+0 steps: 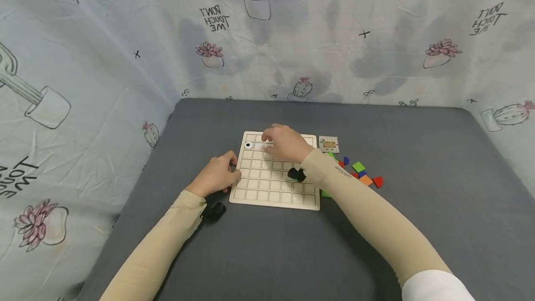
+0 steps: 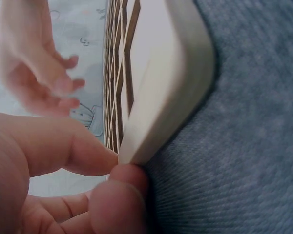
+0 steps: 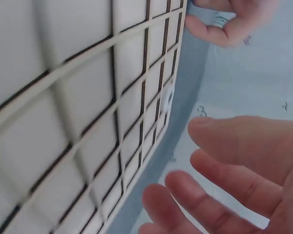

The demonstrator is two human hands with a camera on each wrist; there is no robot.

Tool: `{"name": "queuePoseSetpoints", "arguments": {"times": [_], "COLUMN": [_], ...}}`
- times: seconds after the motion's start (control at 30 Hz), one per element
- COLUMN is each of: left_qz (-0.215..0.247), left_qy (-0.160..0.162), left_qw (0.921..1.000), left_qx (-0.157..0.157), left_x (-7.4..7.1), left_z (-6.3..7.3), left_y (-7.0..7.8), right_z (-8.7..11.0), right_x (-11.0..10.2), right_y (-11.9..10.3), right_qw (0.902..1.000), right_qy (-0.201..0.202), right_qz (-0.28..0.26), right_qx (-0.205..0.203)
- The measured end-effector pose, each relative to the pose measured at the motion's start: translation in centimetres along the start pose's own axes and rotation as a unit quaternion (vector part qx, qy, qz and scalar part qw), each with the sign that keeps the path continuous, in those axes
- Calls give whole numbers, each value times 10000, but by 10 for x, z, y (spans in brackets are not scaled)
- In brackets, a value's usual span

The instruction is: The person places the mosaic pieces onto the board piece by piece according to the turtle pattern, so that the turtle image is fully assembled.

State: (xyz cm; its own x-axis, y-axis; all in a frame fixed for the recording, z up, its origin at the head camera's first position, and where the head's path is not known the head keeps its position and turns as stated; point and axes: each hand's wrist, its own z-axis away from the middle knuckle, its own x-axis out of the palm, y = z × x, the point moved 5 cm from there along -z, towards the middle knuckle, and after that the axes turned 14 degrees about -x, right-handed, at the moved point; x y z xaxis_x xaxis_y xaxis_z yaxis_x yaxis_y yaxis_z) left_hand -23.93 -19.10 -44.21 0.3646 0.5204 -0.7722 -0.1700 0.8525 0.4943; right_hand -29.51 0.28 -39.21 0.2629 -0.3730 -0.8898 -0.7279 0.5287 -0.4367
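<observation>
A pale wooden board (image 1: 267, 185) with a square grid lies on the table. Its left edge is pinched between the thumb and fingers of my left hand (image 1: 215, 174); the left wrist view shows the fingertips right at the board's rim (image 2: 161, 92). Over the far half of the grid hovers my right hand (image 1: 288, 144), thumb and fingers spread apart in a loose curve. Nothing sits between those fingers in the right wrist view. A white round piece with a black dot (image 1: 248, 145) occupies a cell near the board's far left corner.
Right of the board lie several coloured pieces, among them a green one (image 1: 358, 167), an orange one (image 1: 366, 180) and a red one (image 1: 378, 181); my right forearm covers some. Behind them is a small printed card (image 1: 329, 144). A patterned cloth (image 1: 326, 36) hangs behind the grey table (image 1: 267, 254).
</observation>
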Motion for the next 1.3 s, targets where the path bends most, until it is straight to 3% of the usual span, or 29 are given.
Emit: {"name": "queuePoseSetpoints", "arguments": {"times": [0.37, 0.67, 1.03, 1.3], "left_qz": [-86, 6, 46, 23], "left_qy": [39, 65, 11, 86], "left_qw": [9999, 9999, 10000, 9999], "left_qx": [-95, -84, -30, 105], "left_x": [0, 0, 4, 2], "left_z": [-1, 1, 2, 1], "left_y": [-1, 0, -2, -1], "right_z": [70, 115, 131, 132], "right_x": [-25, -34, -20, -19], "right_y": [22, 37, 52, 56], "right_qw": [9986, 9970, 9979, 9986], "right_qy": [329, 568, 498, 315], "right_qz": [-276, 2, 395, 336], "right_qx": [297, 525, 147, 271]}}
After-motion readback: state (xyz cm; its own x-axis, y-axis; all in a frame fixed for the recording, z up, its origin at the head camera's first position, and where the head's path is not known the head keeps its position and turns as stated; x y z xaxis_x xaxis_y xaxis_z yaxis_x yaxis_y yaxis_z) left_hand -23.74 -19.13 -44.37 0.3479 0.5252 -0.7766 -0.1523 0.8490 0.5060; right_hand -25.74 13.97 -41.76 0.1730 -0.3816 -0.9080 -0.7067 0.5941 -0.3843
